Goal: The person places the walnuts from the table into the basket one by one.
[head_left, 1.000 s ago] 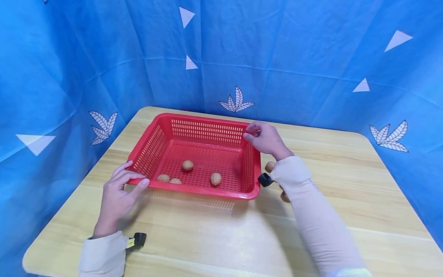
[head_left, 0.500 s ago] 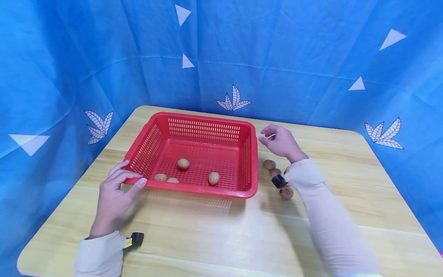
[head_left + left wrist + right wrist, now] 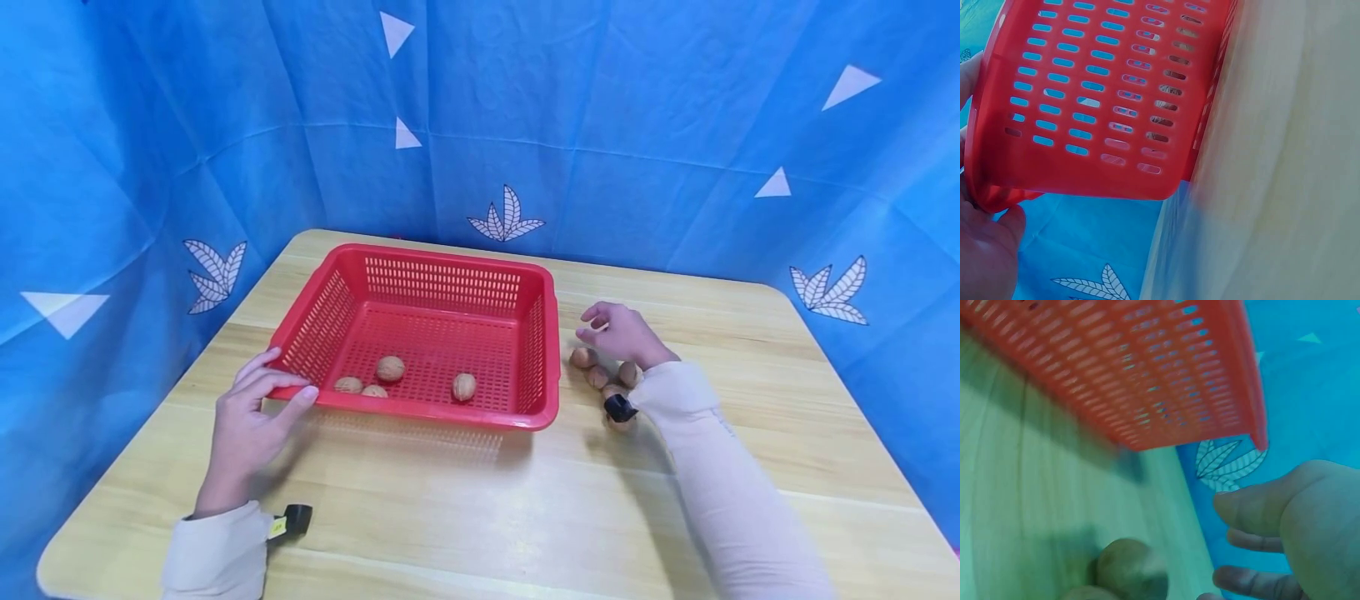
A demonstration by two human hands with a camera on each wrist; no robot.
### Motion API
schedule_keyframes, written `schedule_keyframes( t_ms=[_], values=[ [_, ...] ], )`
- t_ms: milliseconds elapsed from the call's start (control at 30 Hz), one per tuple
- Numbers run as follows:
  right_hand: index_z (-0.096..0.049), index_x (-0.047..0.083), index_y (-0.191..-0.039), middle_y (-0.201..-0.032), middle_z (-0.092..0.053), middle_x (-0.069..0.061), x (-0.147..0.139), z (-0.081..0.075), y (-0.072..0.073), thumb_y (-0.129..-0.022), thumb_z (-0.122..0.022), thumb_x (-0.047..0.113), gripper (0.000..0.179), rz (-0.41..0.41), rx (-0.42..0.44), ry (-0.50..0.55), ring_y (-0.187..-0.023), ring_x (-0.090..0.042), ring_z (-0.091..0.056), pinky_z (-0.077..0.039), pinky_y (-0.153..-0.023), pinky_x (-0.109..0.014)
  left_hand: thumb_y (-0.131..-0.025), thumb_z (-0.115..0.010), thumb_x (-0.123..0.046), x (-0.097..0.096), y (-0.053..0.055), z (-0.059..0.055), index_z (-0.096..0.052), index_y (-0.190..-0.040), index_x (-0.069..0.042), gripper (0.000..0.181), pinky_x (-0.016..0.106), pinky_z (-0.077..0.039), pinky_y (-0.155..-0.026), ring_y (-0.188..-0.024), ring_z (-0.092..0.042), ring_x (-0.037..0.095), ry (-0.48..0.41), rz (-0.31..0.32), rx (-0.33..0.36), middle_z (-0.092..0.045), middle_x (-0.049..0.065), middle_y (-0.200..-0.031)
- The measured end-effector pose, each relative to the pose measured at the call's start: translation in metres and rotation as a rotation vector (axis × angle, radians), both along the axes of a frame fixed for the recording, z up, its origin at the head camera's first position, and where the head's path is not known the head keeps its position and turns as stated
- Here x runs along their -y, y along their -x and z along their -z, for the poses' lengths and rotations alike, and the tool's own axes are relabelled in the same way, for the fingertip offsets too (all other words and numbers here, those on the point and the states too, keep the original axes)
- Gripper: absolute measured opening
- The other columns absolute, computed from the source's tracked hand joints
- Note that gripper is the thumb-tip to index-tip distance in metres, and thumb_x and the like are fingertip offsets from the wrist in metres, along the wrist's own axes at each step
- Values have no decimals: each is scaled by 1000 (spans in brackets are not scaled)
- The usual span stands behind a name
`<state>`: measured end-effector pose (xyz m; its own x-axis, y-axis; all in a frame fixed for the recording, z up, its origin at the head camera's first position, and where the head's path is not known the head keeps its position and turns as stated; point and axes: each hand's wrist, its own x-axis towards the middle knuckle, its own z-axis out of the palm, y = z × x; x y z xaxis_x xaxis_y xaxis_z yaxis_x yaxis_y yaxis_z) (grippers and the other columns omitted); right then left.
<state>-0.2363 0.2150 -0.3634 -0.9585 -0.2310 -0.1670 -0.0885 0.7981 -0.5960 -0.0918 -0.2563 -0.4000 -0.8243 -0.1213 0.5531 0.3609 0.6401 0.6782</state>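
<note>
A red plastic basket point(image 3: 442, 414) with slotted walls stands on the table, several walnuts point(image 3: 390, 368) lying on its floor. At its near left corner my left hand point(image 3: 251, 425) grips the rim, thumb on top; in the left wrist view the thumb and fingers of that hand point(image 3: 988, 244) hold the same corner. To the right of the basket my right hand point(image 3: 626, 335) hovers with loosely bent fingers and nothing between them. Just below it, several walnuts point(image 3: 583, 357) lie grouped on the table. The right wrist view shows one walnut point(image 3: 1132, 569) beneath the fingers.
The wooden table point(image 3: 450, 517) has rounded corners. A blue cloth point(image 3: 645, 100) with white triangles and leaf prints hangs behind and at both sides. Small black cameras sit at the wrists, the right one point(image 3: 620, 407) overlapping the walnuts in the head view.
My right hand has left the basket's right rim and moved right and down toward the grouped walnuts. One walnut in the basket has rolled toward the near side. My left hand keeps its grip.
</note>
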Motion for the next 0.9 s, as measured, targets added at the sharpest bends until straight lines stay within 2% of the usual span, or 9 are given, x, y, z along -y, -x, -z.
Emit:
schedule_keyframes(
  t_ms=[133, 233, 333, 400, 500, 633, 733, 800, 900],
  values=[
    [-56, 3, -120, -113, -59, -17, 0, 7, -3, -93, -63, 24, 36, 27, 105, 47, -92, -29, -61, -45, -90, -46, -77, -79, -8, 1, -1, 0, -71, -86, 0, 15, 10, -32, -92, -127, -46, 27, 6, -6, 18, -70, 21, -94],
    [-52, 0, -120, -97, -63, -20, 1, 11, -6, -91, -66, 18, 37, 75, 224, 163, -71, -27, -64, -52, -76, -42, -77, -79, -7, 1, -1, 0, -71, -87, 0, 15, 10, -33, -91, -127, -46, 27, 4, -3, 22, -70, 21, -95],
    [-49, -1, -123, -83, -64, -21, 3, 15, -8, -90, -68, 13, 40, 106, 303, 238, -59, -26, -63, -54, -62, -39, -77, -79, -7, 1, 0, 0, -71, -87, 1, 15, 10, -34, -90, -127, -46, 24, -2, 1, 20, -70, 20, -94],
    [-50, -1, -123, -78, -64, -19, 3, 17, -8, -90, -68, 14, 40, 81, 278, 197, -59, -23, -63, -52, -62, -35, -77, -79, -7, 1, 0, 0, -71, -87, 0, 14, 10, -34, -90, -127, -45, 21, -5, 2, 21, -70, 20, -94],
    [-54, 0, -120, -85, -64, -15, 3, 19, -6, -90, -69, 14, 37, 37, 218, 111, -61, -20, -63, -50, -68, -32, -77, -79, -7, 1, 1, 0, -71, -87, 0, 15, 10, -34, -90, -128, -44, 16, -7, -2, 27, -71, 20, -96],
    [-55, 4, -120, -82, -64, -16, 5, 22, -8, -91, -68, 15, 34, 35, 242, 76, -58, -21, -62, -51, -63, -33, -77, -79, -8, 1, -2, 0, -71, -88, 0, 15, 9, -33, -89, -128, -43, 9, 1, -13, 42, -71, 18, -96],
    [-54, 4, -122, -71, -64, -15, 6, 23, -9, -92, -66, 17, 34, 21, 247, 63, -55, -21, -61, -51, -62, -34, -77, -79, -8, 0, -3, 0, -71, -87, -1, 15, 9, -33, -88, -127, -43, 7, 7, -18, 43, -71, 17, -96],
    [-55, 4, -122, -73, -64, -14, 6, 21, -8, -92, -66, 18, 35, -1, 195, 31, -58, -21, -63, -50, -70, -36, -77, -79, -8, -1, -3, 0, -71, -87, -1, 14, 10, -33, -89, -127, -43, 8, 4, -14, 41, -71, 17, -95],
    [-56, 4, -123, -87, -61, -13, 7, 17, -6, -92, -65, 19, 35, -8, 130, 9, -71, -22, -61, -46, -78, -38, -78, -79, -8, 0, -4, -1, -71, -87, -1, 14, 10, -33, -90, -128, -43, 10, 4, -12, 39, -71, 17, -95]
  ],
)
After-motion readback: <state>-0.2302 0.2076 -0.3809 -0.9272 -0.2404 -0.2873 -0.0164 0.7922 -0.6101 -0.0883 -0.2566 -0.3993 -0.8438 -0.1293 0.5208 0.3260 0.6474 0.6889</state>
